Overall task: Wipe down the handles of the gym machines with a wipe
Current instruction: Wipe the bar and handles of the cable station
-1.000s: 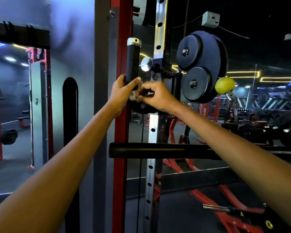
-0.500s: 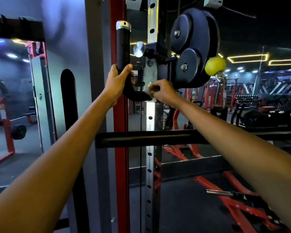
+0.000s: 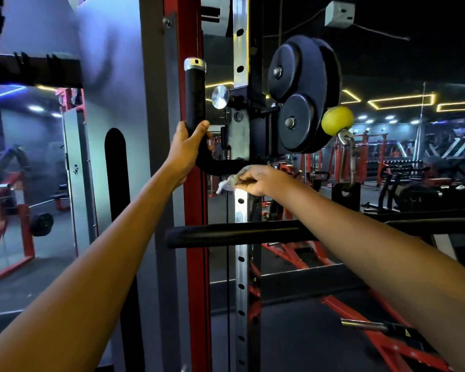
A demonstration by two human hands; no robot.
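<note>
Left hand [image 3: 188, 146] wraps the upright black handle [image 3: 195, 96] low down, likely steadying it, while right hand [image 3: 263, 179] pinches the crumpled wipe [image 3: 230, 182] against the underside of the handle's lower bend, beside the perforated steel upright [image 3: 240, 237].

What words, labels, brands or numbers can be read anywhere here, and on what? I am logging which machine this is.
No text can be read.
White panel: a small dark mark, too small to read.
Black part on the floor: a yellow triangle mark, no letters legible.
Black handle, pulley housing and the wipe in the right hand: no lettering visible.
</note>
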